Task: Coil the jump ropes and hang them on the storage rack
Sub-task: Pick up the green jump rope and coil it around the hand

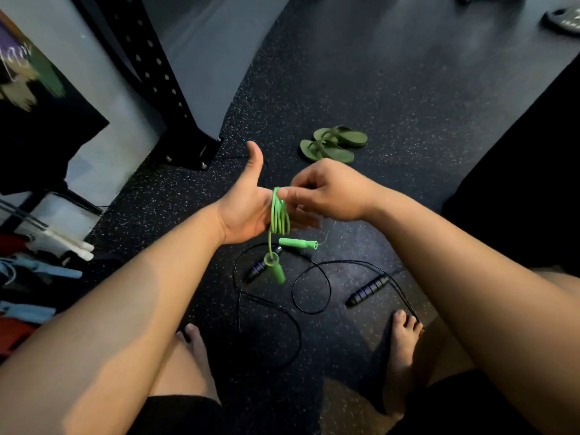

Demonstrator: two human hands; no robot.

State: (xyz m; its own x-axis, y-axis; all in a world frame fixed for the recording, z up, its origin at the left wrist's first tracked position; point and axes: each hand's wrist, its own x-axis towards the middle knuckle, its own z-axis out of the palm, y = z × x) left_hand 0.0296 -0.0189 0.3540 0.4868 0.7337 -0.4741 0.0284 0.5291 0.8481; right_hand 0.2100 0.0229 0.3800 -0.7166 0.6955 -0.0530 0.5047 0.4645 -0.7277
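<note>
your left hand (248, 208) is flat with the thumb up and fingers straight, and the green rope (277, 215) is looped around it. your right hand (329, 193) pinches the top of the coil. both green handles (276, 270) dangle below. the black rope (367, 289) lies uncoiled on the floor (408, 120), near your feet.

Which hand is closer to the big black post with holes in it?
Left. The left hand is just to the right of the black post; the right hand is farther right still, beyond the green rope it pinches.
</note>
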